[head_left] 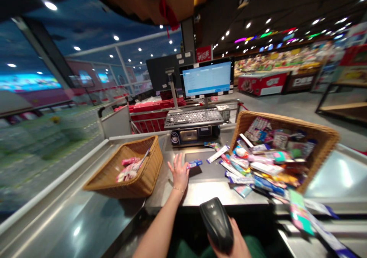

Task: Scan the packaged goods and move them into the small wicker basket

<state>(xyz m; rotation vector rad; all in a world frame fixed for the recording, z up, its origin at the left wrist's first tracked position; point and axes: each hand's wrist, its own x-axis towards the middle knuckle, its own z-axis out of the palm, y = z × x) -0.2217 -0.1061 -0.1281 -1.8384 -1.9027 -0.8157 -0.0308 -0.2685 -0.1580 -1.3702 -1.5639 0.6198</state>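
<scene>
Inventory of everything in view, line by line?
monitor: 1, black frame, blue screen, on a post behind the counter
keyboard: 1, dark grey, below the monitor
red crates: several, red, behind a rail left of the keyboard
freezer: 1, red and white, on the shop floor at the back
counter: 1, steel, under the baskets
baskets: 2, tan wicker, either side of the counter
packs: many, mixed colours, in the right basket and spilling onto the counter
pink packs: a few, pink, in the left basket
blue pack: 1, blue, on the counter at the left fingertips
scanner: 1, black, in the right grip
left grip: 1, open, flat on the counter
right grip: 1, around the scanner
</scene>
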